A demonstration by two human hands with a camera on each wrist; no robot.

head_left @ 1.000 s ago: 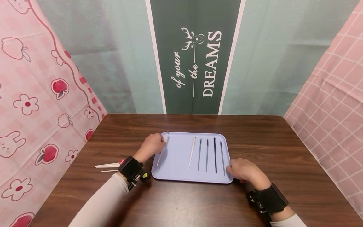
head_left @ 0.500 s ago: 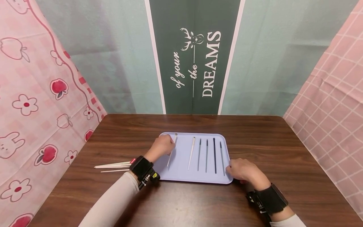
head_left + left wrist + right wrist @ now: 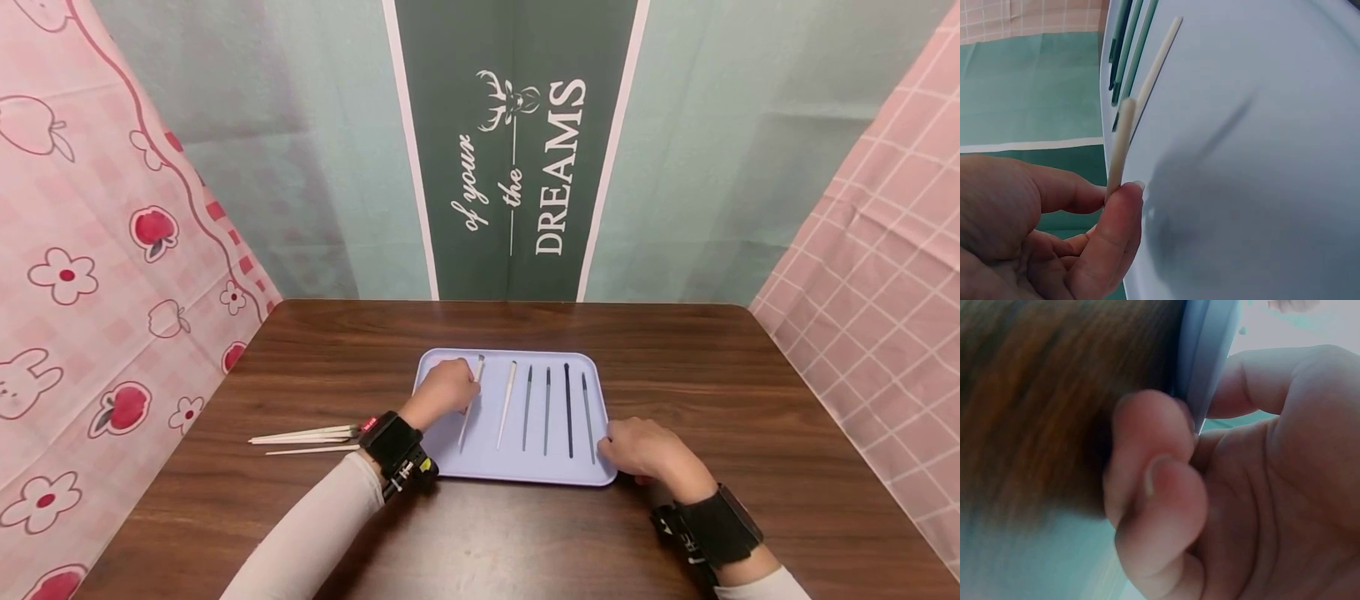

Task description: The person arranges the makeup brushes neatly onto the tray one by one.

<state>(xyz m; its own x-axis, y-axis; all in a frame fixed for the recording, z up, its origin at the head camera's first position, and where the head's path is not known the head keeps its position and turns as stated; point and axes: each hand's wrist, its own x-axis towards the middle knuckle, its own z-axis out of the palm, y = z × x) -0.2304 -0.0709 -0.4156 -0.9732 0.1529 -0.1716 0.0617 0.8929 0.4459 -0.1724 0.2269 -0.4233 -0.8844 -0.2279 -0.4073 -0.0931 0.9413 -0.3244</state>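
My left hand (image 3: pixel 447 387) pinches a slim white-handled makeup brush (image 3: pixel 465 427) between thumb and fingers over the left part of a lavender tray (image 3: pixel 517 477). In the left wrist view the handle (image 3: pixel 1121 140) points up from the fingertips, and a shadow falls on the tray floor. Another white brush (image 3: pixel 507 406) lies on the tray just right of it. Beyond that, several grey and dark brushes (image 3: pixel 547 412) lie side by side, roughly parallel. My right hand (image 3: pixel 641 447) grips the tray's right front corner, thumb above and curled fingers at the rim (image 3: pixel 1210 350).
Several more white-handled brushes (image 3: pixel 300 437) lie in a loose bunch on the brown wooden table (image 3: pixel 480 542), left of the tray, partly behind my left wrist strap. A green printed curtain (image 3: pixel 517 275) hangs at the table's far edge, with pink cloths at both sides.
My left hand has moved right across the tray with the brush, from the left rim toward the brush lying there. The right hand stays at the tray's corner.
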